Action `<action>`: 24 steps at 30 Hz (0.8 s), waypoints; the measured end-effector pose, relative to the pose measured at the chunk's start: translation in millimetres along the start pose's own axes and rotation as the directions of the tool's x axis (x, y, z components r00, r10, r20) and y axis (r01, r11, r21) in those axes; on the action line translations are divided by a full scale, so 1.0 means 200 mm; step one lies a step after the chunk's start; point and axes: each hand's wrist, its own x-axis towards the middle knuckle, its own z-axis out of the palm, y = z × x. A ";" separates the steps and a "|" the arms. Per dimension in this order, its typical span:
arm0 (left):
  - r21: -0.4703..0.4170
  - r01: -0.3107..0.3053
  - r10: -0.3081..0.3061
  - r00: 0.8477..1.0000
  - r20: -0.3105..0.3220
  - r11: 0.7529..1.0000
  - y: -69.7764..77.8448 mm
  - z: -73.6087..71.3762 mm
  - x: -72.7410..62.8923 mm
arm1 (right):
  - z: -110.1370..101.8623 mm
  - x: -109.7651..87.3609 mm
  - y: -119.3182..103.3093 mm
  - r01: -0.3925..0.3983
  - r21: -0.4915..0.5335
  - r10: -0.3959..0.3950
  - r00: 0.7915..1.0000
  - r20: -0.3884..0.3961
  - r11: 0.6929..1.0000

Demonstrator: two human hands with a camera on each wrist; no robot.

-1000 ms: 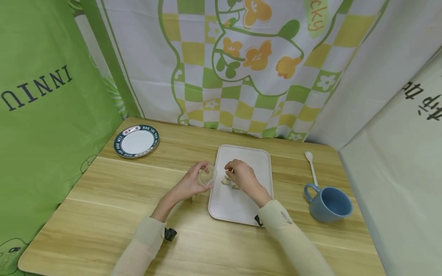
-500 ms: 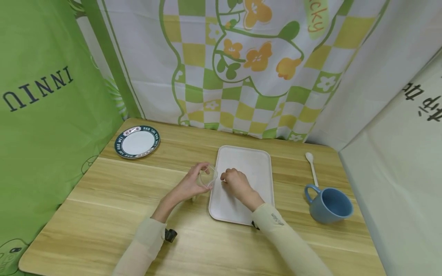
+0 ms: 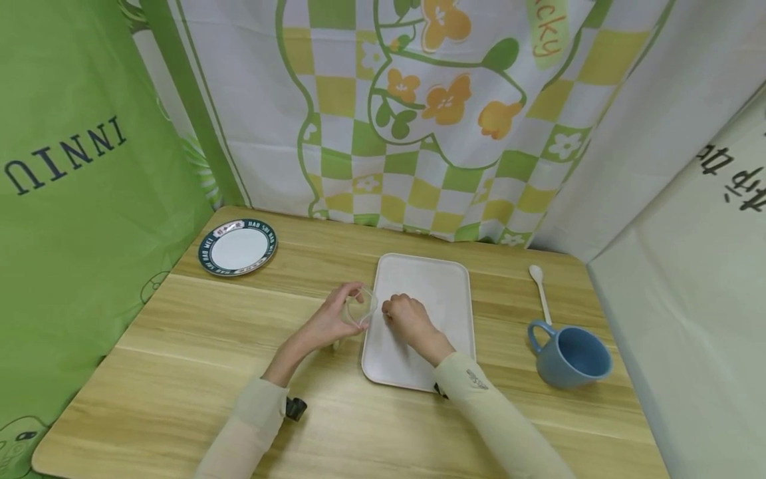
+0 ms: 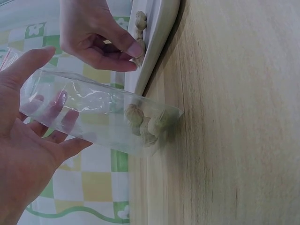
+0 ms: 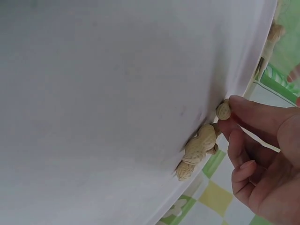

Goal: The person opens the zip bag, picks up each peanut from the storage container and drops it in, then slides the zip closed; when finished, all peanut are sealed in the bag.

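Note:
My left hand (image 3: 333,315) holds a clear plastic bag (image 4: 89,101) by its spread mouth, thumb on one side and fingers on the other. Several peanuts (image 4: 146,125) lie in the bag's bottom corner, near the tabletop. My right hand (image 3: 409,320) is over the white tray (image 3: 391,366) and pinches a peanut (image 5: 223,111) between thumb and fingertip. More unshelled peanuts (image 5: 199,145) lie on the tray close beside those fingertips. From the head view, the right hand hides the peanuts on the tray.
A blue mug (image 3: 571,356) stands to the right of the tray, with a white spoon (image 3: 540,293) behind it. At the back left of the wooden table (image 3: 179,372) is a plate (image 3: 238,247) with a dark green rim. A patterned curtain (image 3: 431,133) hangs behind the table's far edge.
My right hand has moved slightly left and nearer to me, down over the peanuts on the tray; it has barely moved in the last half second. The left hand keeps its place with the bag.

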 end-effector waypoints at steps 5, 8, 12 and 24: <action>0.002 -0.009 0.009 1.000 -0.002 1.000 -0.01 0.00 0.00 | 0.01 0.00 0.00 0.010 -0.036 -0.010 1.000 0.002 0.999; 0.004 -0.016 0.016 1.000 -0.006 1.000 -0.01 0.01 0.00 | 0.01 0.00 -0.01 0.005 -0.052 -0.004 1.000 0.010 0.999; 0.003 -0.015 0.015 1.000 -0.006 1.000 -0.01 0.01 0.00 | 0.00 0.00 -0.02 0.000 -0.064 0.002 1.000 0.026 0.998; -0.022 0.030 -0.030 1.000 -0.002 0.999 0.00 0.00 0.00 | -0.03 -0.01 0.00 -0.071 0.054 0.074 0.996 -0.055 0.996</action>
